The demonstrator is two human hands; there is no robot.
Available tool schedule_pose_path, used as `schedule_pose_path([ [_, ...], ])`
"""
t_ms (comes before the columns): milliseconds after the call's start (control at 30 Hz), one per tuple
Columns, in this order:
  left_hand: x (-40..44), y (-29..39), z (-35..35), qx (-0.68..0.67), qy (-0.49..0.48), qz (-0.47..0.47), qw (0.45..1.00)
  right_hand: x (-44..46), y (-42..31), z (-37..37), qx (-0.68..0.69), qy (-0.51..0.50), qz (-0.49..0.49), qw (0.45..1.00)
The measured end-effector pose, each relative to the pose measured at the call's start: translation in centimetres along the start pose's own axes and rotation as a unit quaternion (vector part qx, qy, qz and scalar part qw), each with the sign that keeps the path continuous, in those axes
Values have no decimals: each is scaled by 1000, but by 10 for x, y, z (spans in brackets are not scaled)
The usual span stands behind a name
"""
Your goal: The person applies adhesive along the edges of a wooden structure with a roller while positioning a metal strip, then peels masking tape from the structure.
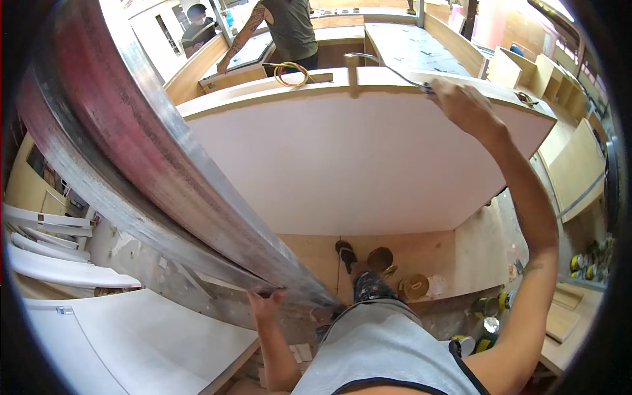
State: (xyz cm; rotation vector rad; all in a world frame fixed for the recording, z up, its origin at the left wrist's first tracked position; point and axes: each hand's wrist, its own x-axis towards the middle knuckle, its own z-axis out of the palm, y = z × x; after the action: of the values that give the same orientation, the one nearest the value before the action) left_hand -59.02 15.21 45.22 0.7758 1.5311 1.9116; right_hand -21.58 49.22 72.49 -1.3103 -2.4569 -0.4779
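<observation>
My right hand (464, 108) is closed around the handle end of a small paint roller. The bent wire frame of the paint roller (388, 64) runs left to a narrow brown sleeve (353, 78), which lies against the top edge of a large pale panel (342, 158). Low on the left, my left hand (266, 301) grips the edge of a tall metal post (217, 191) that leans across the view. The fingers are partly hidden at the post's edge. Coiled yellow and red wires (289, 78) lie on the panel's top ledge.
Beyond the panel a person (286, 33) leans over a wooden frame; another person (197, 29) is farther back. Two brown-stained containers (413, 287) stand near my foot (345, 255). Several cans (487, 306) are at the right. A white board (145, 336) lies lower left.
</observation>
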Motion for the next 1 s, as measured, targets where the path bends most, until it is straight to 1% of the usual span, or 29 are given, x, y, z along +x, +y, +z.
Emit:
schedule_pose_path([
  [33, 0, -1, 1, -2, 1, 15, 1000, 12, -9, 7, 2, 13, -19, 1000],
  [67, 0, -1, 1, -5, 2, 30, 1000, 25, -21, 13, 4, 13, -18, 1000],
  [133, 2, -1, 0, -9, 3, 45, 999, 46, -43, 17, 4, -13, -39, 999],
  [167, 5, 0, -2, -23, -40, 42, 998, 50, -50, 15, 4, -13, -39, 999],
  [233, 6, 2, 1, -38, -87, 38, 995, 52, -57, 12, 10, -6, -47, 999],
  [267, 3, 5, 9, -18, -38, 17, 999, 48, -49, 11, 9, -7, -44, 999],
  [333, 2, 21, 20, 2, 7, -7, 1000, 27, -20, 9, 3, -20, -19, 1000],
  [367, 2, 35, 27, 3, -30, -53, 998, 12, -6, 4, 0, -22, -15, 1000],
  [433, 10, 40, 34, -2, -72, -96, 993, -22, 26, -12, 0, -7, 17, 1000],
  [500, 20, 35, 35, 56, -111, -85, 989, -65, 56, -25, -21, -12, 40, 999],
  [533, 24, 34, 38, 74, -125, -80, 986, -90, 64, -32, -16, -23, 81, 996],
  [567, 26, 37, 46, 64, -131, -6, 989, -120, 68, -37, -10, -34, 121, 992],
  [633, 26, 39, 63, 51, -138, 68, 987, -192, 70, -29, 44, 30, 120, 991],
  [667, 27, 39, 72, 27, -122, 37, 991, -230, 58, -27, 83, 4, 203, 976],
  [700, 31, 40, 80, 2, -106, 7, 994, -271, 54, -15, 109, -5, 224, 969],
  [733, 37, 42, 86, -2, -107, 9, 994, -315, 47, 0, 143, 11, 227, 963],
  [767, 45, 45, 92, 20, -163, 24, 986, -371, 53, 33, 166, -26, 309, 936],
  [800, 51, 47, 99, 43, -217, 39, 975, -401, 22, 31, 222, -31, 361, 905],
  [833, 57, 45, 108, 43, -235, 57, 969, -437, 6, 45, 218, -61, 424, 877],
  [867, 64, 41, 115, 45, -249, 75, 965, -475, -4, 72, 247, -37, 457, 853],
  [900, 73, 35, 123, 67, -255, 78, 962, -493, -27, 79, 283, 0, 464, 839],
  [967, 92, 24, 140, 99, -266, 72, 956, -528, -51, 105, 376, 24, 508, 774],
  [1000, 100, 23, 150, 108, -277, 66, 952, -531, -59, 105, 378, 15, 506, 775],
])
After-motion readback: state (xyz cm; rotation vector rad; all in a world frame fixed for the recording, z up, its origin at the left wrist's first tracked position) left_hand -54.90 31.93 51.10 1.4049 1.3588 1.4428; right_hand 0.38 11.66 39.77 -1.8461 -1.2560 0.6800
